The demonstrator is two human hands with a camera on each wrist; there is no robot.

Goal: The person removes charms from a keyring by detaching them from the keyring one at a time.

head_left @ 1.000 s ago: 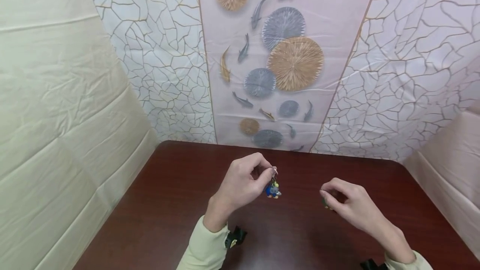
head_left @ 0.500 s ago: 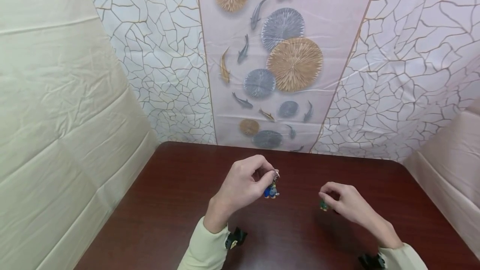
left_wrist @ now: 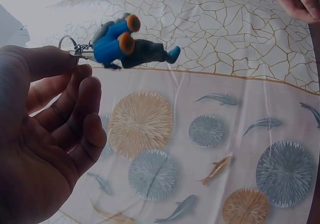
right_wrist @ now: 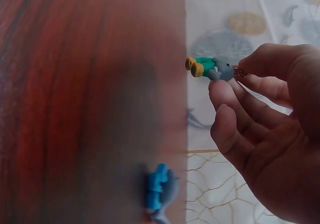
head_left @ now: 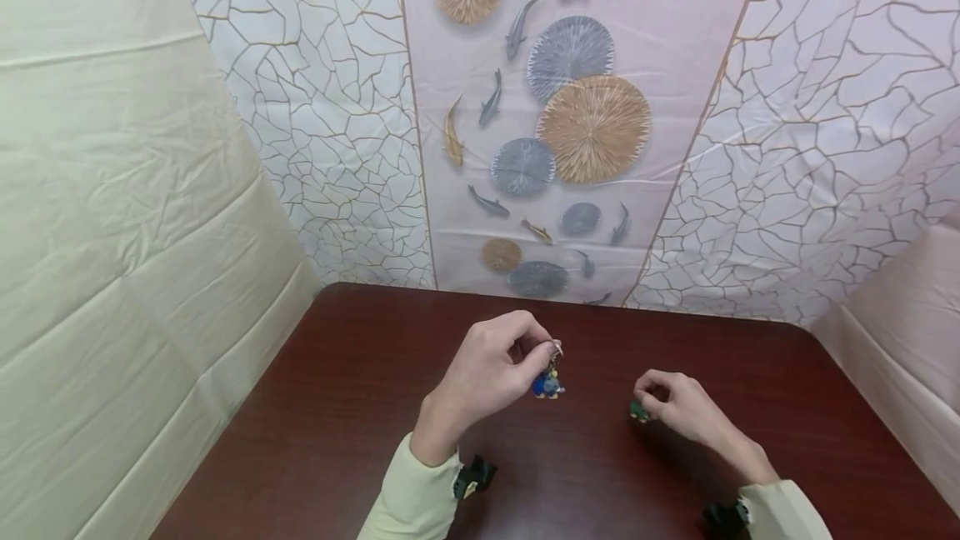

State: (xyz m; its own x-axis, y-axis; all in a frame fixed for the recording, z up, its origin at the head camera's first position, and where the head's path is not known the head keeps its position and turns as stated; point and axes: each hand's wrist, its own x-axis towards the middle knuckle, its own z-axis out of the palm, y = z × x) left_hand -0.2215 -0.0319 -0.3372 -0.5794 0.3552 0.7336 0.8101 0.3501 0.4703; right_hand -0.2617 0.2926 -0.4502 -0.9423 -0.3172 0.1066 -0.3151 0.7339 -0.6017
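My left hand [head_left: 480,373] pinches a metal ring between thumb and index finger, above the table. Small blue and grey figure charms [head_left: 549,387] hang from it. In the left wrist view, one blue charm [left_wrist: 111,45] has orange feet; beside it is a darker figure [left_wrist: 145,54] with a blue tip. To the right and lower, my right hand [head_left: 686,408] pinches a small charm [right_wrist: 220,68] at its top fitting. This one is grey with green trousers and yellow feet. A light-blue and grey figure [right_wrist: 162,189] appears low in the right wrist view; its support cannot be told.
A dark reddish-brown table [head_left: 337,407] lies under both hands. Behind it hangs a patterned cloth [head_left: 592,127] with fish and round motifs. Pale quilted cloth [head_left: 150,273] closes off the left side, and another pale cloth [head_left: 900,357] stands right.
My right hand has moved lower and slightly left, closer to the table, and more of the green charm shows. The left hand stays nearly in place while its charms swing slightly.
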